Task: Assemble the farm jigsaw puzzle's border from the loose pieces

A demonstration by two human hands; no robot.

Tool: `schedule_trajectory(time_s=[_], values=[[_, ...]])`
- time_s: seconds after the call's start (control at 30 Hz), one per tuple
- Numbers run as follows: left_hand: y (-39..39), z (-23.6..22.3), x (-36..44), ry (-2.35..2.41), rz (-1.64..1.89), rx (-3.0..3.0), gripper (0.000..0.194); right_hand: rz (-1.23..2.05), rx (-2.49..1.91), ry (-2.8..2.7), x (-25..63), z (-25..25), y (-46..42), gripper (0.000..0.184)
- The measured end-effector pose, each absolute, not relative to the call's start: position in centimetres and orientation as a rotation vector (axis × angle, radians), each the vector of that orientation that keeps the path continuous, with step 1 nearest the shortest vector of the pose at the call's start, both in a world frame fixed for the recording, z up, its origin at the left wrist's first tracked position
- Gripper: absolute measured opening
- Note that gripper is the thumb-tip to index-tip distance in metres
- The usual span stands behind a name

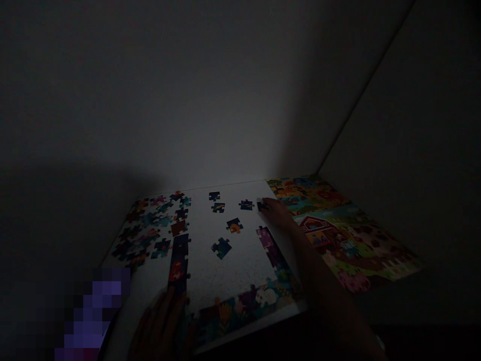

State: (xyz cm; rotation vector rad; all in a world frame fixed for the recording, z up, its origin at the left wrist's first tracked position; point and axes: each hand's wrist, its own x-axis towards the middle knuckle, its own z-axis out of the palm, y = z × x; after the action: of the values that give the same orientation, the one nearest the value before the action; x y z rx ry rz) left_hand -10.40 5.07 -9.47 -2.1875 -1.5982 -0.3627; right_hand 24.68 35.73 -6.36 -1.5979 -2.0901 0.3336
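here, right hand (pixel 276 213) — fingers on dark piece (pixel 263 204).

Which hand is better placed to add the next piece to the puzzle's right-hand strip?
Probably the right hand: its fingertips are at a dark piece just beyond the right-hand strip, while the left hand lies at the near end of the left strip.

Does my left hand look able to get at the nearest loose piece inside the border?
Likely yes: the left hand lies at the left border strip, with only bare board before that piece.
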Motion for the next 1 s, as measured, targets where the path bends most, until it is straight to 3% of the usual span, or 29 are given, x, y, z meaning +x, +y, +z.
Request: schedule_trajectory(time_s=[0.3,0.63,1.0], values=[[5.3,-9.5,-9.7,-1.622,-0.422,-2.130,0.052,0.429,-1.646,-2.053,25.2,-5.8,35.3,0.053],[5.2,-7.7,-8.3,-1.639,-0.478,-2.097,0.047,0.911,-1.442,-1.668,24.5,-5.2,35.4,0.020],[5.1,-9.3,-9.8,-1.677,-0.425,-2.152,0.056,1.423,-1.149,-1.619,23.6,-4.3,33.9,0.043]])
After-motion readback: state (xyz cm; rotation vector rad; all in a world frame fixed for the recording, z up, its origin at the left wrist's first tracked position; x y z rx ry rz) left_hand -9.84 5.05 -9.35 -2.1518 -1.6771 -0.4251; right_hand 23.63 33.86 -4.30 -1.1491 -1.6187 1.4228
